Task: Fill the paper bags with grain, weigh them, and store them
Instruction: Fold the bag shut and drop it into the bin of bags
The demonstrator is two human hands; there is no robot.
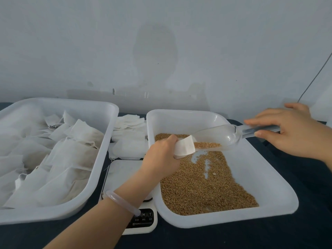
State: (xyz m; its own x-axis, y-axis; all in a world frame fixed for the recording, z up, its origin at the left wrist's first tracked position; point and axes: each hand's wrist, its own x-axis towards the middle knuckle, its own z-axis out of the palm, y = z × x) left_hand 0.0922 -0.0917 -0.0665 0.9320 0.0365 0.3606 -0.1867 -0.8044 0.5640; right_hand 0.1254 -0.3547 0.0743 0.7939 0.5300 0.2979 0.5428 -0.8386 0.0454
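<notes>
My left hand (161, 153) pinches small paper bag (185, 146) over grain tray (269, 177); my right hand (294, 128) grips clear scoop (221, 135), some grain (206, 145) inside, tip seemingly at bag mouth.

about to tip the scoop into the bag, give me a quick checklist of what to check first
1. Bag held firmly: the left hand grips the paper bag. ok
2. Scoop under control: the right hand holds the scoop by its handle. ok
3. Scoop loaded: grain lies in its bowl. ok
4. Spill catch: bag and scoop are both over the grain tray. ok
5. Bag mouth open towards the scoop's lip: the lip meets the bag, but the opening is not visible. cannot tell
6. Scale zeroed: its display is hidden behind the left wrist. cannot tell
</notes>
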